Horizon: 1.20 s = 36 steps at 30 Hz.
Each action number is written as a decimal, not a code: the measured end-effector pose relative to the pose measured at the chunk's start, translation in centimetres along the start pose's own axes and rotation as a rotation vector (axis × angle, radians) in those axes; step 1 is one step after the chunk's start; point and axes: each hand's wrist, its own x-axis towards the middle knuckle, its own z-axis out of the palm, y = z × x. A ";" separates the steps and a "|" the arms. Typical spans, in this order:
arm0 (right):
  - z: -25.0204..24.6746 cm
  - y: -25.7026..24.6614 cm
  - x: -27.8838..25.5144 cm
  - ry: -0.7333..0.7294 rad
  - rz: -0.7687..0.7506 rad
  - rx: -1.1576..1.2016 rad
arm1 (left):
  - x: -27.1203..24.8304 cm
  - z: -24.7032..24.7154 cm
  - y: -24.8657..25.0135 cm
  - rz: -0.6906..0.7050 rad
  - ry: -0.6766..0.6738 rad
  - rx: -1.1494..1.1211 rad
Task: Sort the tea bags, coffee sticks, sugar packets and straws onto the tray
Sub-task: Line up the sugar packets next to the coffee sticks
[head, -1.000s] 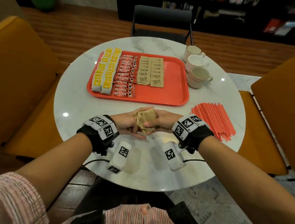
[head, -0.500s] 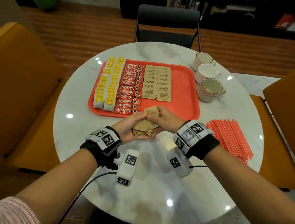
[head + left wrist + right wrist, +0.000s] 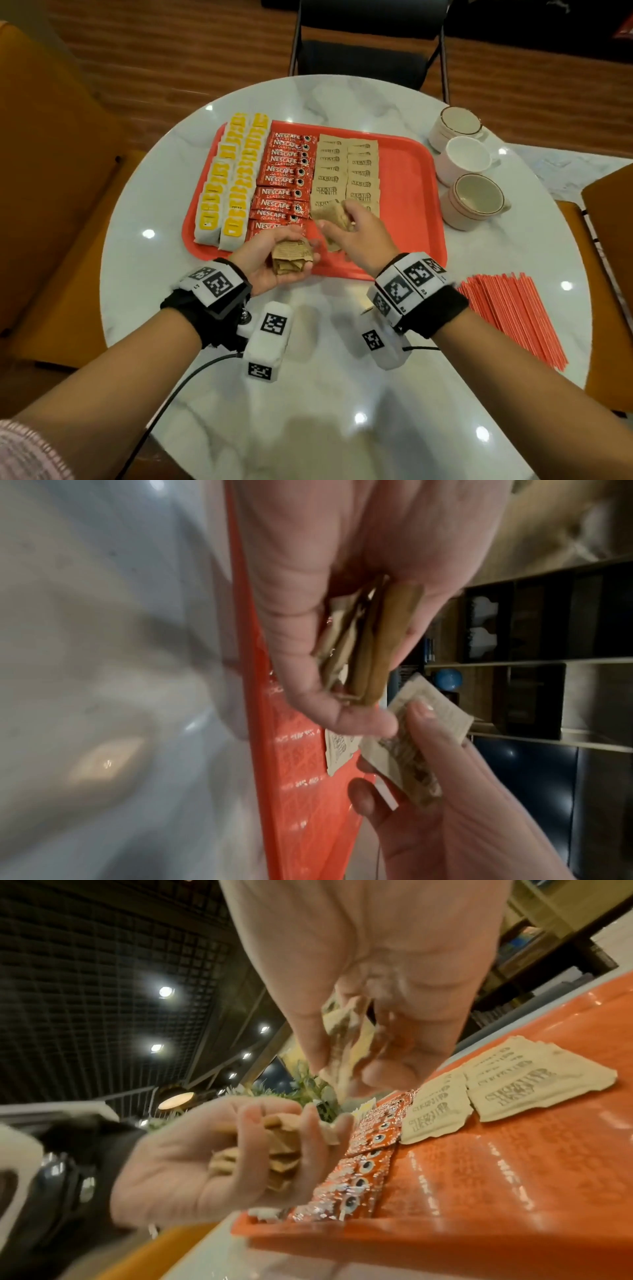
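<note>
A red tray [image 3: 411,205] holds two rows of yellow tea bags [image 3: 233,178], a column of red coffee sticks [image 3: 284,181] and two columns of brown sugar packets [image 3: 346,168]. My left hand [image 3: 274,253] hovers over the tray's near edge, palm up, curled round a stack of sugar packets [image 3: 291,260]. My right hand [image 3: 356,236] pinches a sugar packet [image 3: 329,214] above the near end of the sugar columns. The right wrist view shows the pinched packet [image 3: 342,1042] above the tray [image 3: 514,1177]. Red straws [image 3: 513,315] lie on the table at the right.
Three cups [image 3: 472,198] stand on the round marble table [image 3: 342,394], right of the tray. A black chair [image 3: 366,44] is behind the table. Orange seats [image 3: 51,171] flank it on both sides. The tray's right third is bare.
Both hands moved forward from the near table to over the tray's near edge. The right hand drew a packet off the left hand's stack and carried it toward the sugar columns.
</note>
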 end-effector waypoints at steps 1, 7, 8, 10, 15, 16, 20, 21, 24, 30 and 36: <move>0.1 0.1 0.3 0.010 -0.031 -0.047 | 0.3 -0.1 0.2 -0.018 0.017 0.030; 1.4 0.3 1.3 -0.024 -0.135 -0.158 | 0.9 0.0 1.3 -0.004 0.024 0.064; 1.5 0.2 1.3 -0.027 -0.148 -0.149 | 0.9 -0.1 1.5 0.023 0.025 0.067; 1.9 0.2 1.3 -0.020 -0.168 -0.137 | 0.9 -0.4 1.7 0.076 0.036 0.102; 2.2 0.8 1.5 -0.012 -0.128 -0.024 | 1.0 -0.7 1.6 0.169 0.081 0.091; 2.1 1.1 1.8 -0.011 -0.096 -0.002 | 1.1 -0.8 1.5 0.181 0.093 0.099; 1.3 1.8 2.7 -0.102 0.175 0.175 | 1.4 -1.3 1.0 0.210 0.107 0.147; 1.3 2.0 2.8 -0.154 0.244 0.250 | 1.4 -1.3 1.0 0.214 0.103 0.149; 1.3 2.7 2.9 -0.231 0.350 0.357 | 1.6 -1.5 1.0 0.216 0.104 0.192; 0.7 4.6 3.3 -0.133 0.396 0.411 | 1.7 -1.7 1.2 0.157 0.122 0.209; 0.3 6.0 4.2 0.011 0.464 0.328 | 1.4 -2.2 1.5 0.130 0.086 0.178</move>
